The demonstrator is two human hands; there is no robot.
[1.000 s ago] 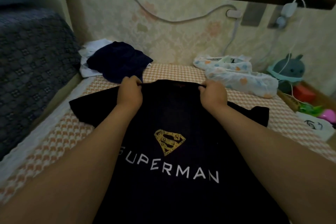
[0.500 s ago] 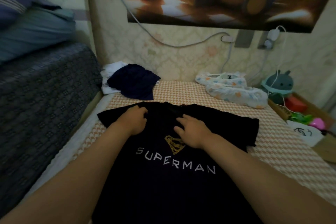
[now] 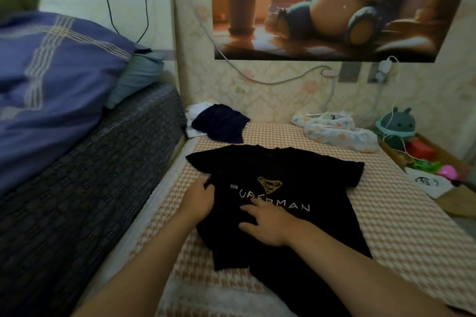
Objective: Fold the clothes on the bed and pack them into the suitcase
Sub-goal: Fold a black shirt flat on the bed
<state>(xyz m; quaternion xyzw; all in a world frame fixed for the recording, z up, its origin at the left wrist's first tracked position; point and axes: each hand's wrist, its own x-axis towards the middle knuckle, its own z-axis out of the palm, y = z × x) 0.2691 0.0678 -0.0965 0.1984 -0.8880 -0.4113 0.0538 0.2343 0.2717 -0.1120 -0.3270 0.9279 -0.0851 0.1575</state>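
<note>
Gripping shirt side edge with left hand; pressing right hand flat, unclenched, on shirt atop bed.

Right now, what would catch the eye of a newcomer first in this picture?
The black Superman T-shirt lies spread on the checked bed cover in the middle; the left hand grips its left side and the right hand presses flat on it. A large cartoon poster hangs on the wall above, and a purple pillow lies at far left.
</note>
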